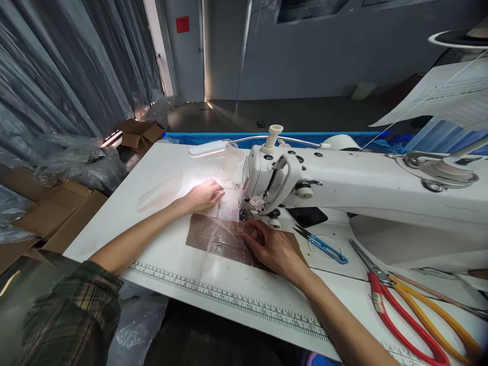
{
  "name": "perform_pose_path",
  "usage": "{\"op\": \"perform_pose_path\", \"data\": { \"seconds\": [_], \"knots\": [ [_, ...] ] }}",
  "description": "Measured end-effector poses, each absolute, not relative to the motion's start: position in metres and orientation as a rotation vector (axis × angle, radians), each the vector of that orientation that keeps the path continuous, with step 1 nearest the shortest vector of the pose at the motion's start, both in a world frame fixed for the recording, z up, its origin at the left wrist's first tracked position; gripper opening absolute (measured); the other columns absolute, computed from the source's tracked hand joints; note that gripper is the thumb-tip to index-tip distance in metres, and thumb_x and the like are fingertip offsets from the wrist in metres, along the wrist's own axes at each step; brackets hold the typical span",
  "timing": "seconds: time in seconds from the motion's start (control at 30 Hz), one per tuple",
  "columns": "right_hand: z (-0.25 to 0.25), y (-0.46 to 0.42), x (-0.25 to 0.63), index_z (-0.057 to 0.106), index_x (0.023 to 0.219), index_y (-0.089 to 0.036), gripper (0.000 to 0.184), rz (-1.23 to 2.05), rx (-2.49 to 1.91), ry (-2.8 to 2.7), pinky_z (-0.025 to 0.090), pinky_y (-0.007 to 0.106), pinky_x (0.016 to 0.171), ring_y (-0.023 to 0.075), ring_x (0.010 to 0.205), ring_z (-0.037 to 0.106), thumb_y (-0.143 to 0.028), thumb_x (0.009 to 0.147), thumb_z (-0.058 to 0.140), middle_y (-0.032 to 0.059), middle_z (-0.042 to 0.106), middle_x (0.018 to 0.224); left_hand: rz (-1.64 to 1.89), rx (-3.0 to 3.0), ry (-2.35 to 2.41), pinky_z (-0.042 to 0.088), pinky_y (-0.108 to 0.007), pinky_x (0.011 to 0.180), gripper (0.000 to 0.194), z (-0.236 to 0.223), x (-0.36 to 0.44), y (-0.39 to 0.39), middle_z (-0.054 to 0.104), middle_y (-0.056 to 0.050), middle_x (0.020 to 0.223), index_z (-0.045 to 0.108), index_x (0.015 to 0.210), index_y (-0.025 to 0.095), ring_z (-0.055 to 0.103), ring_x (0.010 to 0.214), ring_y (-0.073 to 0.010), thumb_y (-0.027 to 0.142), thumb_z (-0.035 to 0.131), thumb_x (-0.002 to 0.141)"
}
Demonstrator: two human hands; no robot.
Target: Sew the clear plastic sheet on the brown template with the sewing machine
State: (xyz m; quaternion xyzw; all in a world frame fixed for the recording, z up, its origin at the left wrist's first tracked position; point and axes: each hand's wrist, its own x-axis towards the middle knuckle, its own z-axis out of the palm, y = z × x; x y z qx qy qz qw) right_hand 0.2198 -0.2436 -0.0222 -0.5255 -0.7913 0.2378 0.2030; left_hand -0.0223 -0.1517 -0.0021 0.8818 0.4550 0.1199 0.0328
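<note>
A see-through strip [224, 231] with small red marks runs under the head of a white sewing machine [263, 178]. My left hand [206, 196] is on the bed left of the needle, fingers bent and closed on the strip's far part. In front of the presser foot [242, 215], my right hand [269, 244] pinches the strip's near part between thumb and fingers beside a red mark. Below the strip lies a brown sheet [198, 236], flat on the white table [160, 244] and partly covered by my right hand. The needle tip is too small to make out.
Blue thread snips [328, 249], a dark phone-like slab [310, 217] and red- and yellow-handled scissors [404, 305] lie right of my right hand. A printed ruler [229, 300] follows the front edge. Cardboard boxes [61, 213] and plastic wrap stand left. A lamp [208, 148] lights the bed.
</note>
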Motion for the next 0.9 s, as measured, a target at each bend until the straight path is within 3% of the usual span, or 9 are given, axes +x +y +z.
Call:
{"op": "perform_pose_path", "data": {
  "seconds": [0.13, 0.3, 0.47, 0.53, 0.67, 0.8, 0.9],
  "knots": [
    [-0.029, -0.248, 0.215, 0.064, 0.106, -0.017, 0.034, 0.387, -1.567, -2.244, 0.032, 0.027, 0.049, 0.0190, 0.056, 0.062, -0.042, 0.094, 0.044, 0.0066, 0.070, 0.071, 0.357, 2.790, 1.169, 0.051, -0.035, 0.095, 0.024, -0.015, -0.004, -0.120, 0.063, -0.013, 0.112, 0.063, 0.107, 0.013, 0.061, 0.106, -0.0222, 0.024, 0.043, 0.098],
    [-0.026, -0.252, 0.207, 0.064, 0.109, -0.012, 0.039, -0.054, -1.832, -2.376, 0.022, 0.028, 0.048, 0.0231, 0.055, 0.063, -0.045, 0.096, 0.047, 0.0102, 0.068, 0.063, 0.680, 2.819, 0.909, 0.052, -0.038, 0.092, 0.023, -0.016, -0.002, -0.111, 0.063, -0.014, 0.114, 0.062, 0.110, 0.013, 0.061, 0.108, -0.0237, 0.019, 0.044, 0.096],
    [-0.019, -0.256, 0.201, 0.061, 0.111, -0.014, 0.038, -0.040, -1.913, -2.444, 0.022, 0.028, 0.049, 0.0228, 0.062, 0.066, -0.045, 0.099, 0.043, 0.0124, 0.072, 0.076, 0.627, 2.536, 0.584, 0.055, -0.025, 0.070, 0.017, -0.005, -0.006, -0.154, 0.069, -0.007, 0.091, 0.071, 0.091, 0.015, 0.066, 0.079, -0.0140, 0.028, 0.060, 0.092],
    [-0.017, -0.256, 0.200, 0.060, 0.112, -0.014, 0.038, -0.012, -1.934, -2.457, 0.024, 0.028, 0.050, 0.0225, 0.065, 0.066, -0.045, 0.100, 0.041, 0.0133, 0.072, 0.082, 0.427, 2.479, 0.449, 0.055, -0.025, 0.076, 0.016, -0.004, -0.008, -0.170, 0.070, -0.007, 0.100, 0.073, 0.097, 0.018, 0.066, 0.087, -0.0142, 0.029, 0.065, 0.090],
    [-0.015, -0.252, 0.205, 0.062, 0.109, -0.013, 0.042, -0.022, -2.070, -2.350, 0.028, 0.029, 0.051, 0.0238, 0.067, 0.065, -0.047, 0.099, 0.040, 0.0157, 0.070, 0.087, 0.339, 2.614, 0.482, 0.047, -0.038, 0.096, 0.032, -0.006, -0.017, -0.180, 0.063, -0.011, 0.125, 0.070, 0.114, 0.022, 0.059, 0.112, -0.0232, 0.031, 0.074, 0.083],
    [-0.016, -0.248, 0.215, 0.065, 0.104, -0.015, 0.038, -0.016, -2.053, -2.204, 0.028, 0.029, 0.050, 0.0222, 0.071, 0.065, -0.042, 0.099, 0.040, 0.0165, 0.065, 0.105, 0.274, 2.673, 0.584, 0.043, -0.041, 0.100, 0.039, -0.004, -0.025, -0.182, 0.060, -0.010, 0.132, 0.066, 0.122, 0.027, 0.057, 0.115, -0.0237, 0.033, 0.073, 0.084],
    [-0.018, -0.248, 0.218, 0.067, 0.101, -0.017, 0.035, 0.050, -1.996, -2.127, 0.029, 0.030, 0.051, 0.0220, 0.075, 0.064, -0.039, 0.098, 0.040, 0.0149, 0.063, 0.108, 0.312, 2.677, 0.600, 0.043, -0.040, 0.099, 0.028, -0.003, -0.026, -0.181, 0.062, -0.009, 0.128, 0.070, 0.114, 0.025, 0.060, 0.111, -0.0222, 0.031, 0.070, 0.087]
  ]
}}
